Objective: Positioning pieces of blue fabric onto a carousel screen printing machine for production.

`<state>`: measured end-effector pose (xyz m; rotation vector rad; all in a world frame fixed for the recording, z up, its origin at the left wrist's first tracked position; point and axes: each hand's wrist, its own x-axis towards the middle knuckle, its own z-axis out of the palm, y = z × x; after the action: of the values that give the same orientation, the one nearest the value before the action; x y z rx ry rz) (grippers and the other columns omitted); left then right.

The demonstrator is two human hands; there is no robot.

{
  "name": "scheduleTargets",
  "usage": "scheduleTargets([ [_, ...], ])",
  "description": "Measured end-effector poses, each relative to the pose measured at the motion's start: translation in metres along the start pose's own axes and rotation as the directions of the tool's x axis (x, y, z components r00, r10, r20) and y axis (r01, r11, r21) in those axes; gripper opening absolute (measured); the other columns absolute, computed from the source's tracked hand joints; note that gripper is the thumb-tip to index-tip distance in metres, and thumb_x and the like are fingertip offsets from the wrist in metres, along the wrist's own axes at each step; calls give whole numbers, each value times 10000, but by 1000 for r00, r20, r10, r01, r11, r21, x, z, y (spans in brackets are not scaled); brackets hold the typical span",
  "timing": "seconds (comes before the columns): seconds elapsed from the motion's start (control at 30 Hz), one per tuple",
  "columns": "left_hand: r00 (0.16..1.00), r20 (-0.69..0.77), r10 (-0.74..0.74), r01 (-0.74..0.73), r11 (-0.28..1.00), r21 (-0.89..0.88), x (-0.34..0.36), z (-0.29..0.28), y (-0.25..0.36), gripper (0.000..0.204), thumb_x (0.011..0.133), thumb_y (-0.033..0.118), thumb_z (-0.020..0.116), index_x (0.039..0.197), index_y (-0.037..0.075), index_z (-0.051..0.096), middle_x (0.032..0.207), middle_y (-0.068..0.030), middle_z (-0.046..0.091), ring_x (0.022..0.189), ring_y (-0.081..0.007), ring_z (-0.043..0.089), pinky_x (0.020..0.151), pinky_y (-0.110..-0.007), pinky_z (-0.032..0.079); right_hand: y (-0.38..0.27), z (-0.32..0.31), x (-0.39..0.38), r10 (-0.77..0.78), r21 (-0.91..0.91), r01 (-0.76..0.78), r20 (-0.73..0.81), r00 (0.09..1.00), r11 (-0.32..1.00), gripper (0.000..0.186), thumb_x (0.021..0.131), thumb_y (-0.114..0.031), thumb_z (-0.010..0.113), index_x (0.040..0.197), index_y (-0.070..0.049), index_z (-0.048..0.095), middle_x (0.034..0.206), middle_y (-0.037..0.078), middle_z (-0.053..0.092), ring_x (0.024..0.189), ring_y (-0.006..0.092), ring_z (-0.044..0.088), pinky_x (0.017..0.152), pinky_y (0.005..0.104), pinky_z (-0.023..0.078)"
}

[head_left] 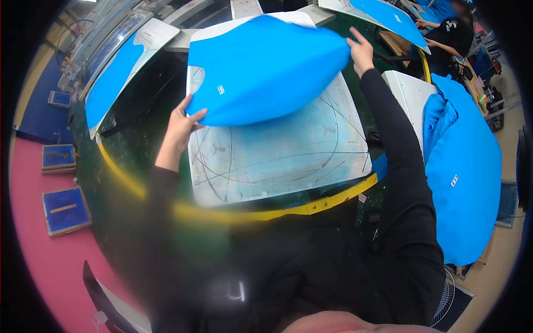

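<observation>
A bright blue piece of cloth point(261, 66) with a small white printed mark spans the far part of a pale, stained flat board point(266, 166). Its near edge sags in a curve, raised off the board. At the cloth's near left corner, my left hand point(180, 127) is closed, thumb and fingers pinching the fabric. My right hand point(362, 53) grips the right corner, with its index finger pointing outward. Drawn lines and blue tint mark the bare near half of the board.
A yellow rail point(300, 211) curves past the board's near edge. More blue cloth lies on boards at the left point(114, 80) and far right point(391, 19). A big blue cloth heap point(463, 172) hangs at my right. Framed screens point(66, 211) rest on the pink floor. Another person point(452, 36) works at far right.
</observation>
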<state>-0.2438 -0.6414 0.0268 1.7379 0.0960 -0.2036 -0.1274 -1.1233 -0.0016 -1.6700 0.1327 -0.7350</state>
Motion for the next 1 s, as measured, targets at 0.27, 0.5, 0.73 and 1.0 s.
scheduleTargets([
  [0.27, 988, 104, -111, 107, 993, 40, -52, 17, -48, 832, 772, 42, 732, 1442, -13, 242, 1307, -222, 455, 879, -185, 620, 651, -264, 564, 17, -77, -128, 354, -33, -353, 106, 929, 935, 359, 840, -53, 622, 1189, 27, 601, 1187, 172, 606, 1077, 215, 577, 928, 312, 443],
  [0.5, 982, 118, -145, 138, 988, 64, -84, 8, -66, 881, 756, 39, 749, 1453, -6, 212, 1353, -238, 408, 838, -170, 602, 548, -241, 543, -17, -97, -205, 419, -35, -423, 233, 878, 906, 772, 765, -7, 708, 1403, 84, 284, 1336, 253, 450, 1161, 265, 522, 958, 334, 443],
  [0.73, 966, 193, -170, 157, 984, 82, -110, 4, -95, 907, 773, -17, 711, 1471, 8, 132, 1439, -227, 309, 890, -187, 600, 554, -249, 548, -17, -110, -247, 397, -29, -404, 266, 878, 914, 852, 771, -19, 732, 1437, 60, 208, 1392, 249, 397, 1187, 239, 496, 962, 307, 432],
  [1.0, 966, 222, -130, 109, 989, 103, -118, 1, -107, 897, 803, -44, 669, 1480, 33, 85, 1445, -217, 304, 973, -231, 605, 615, -270, 572, 1, -120, -269, 307, -33, -310, 272, 912, 950, 880, 759, -17, 742, 1435, 80, 187, 1431, 251, 339, 1293, 241, 379, 1021, 306, 352],
])
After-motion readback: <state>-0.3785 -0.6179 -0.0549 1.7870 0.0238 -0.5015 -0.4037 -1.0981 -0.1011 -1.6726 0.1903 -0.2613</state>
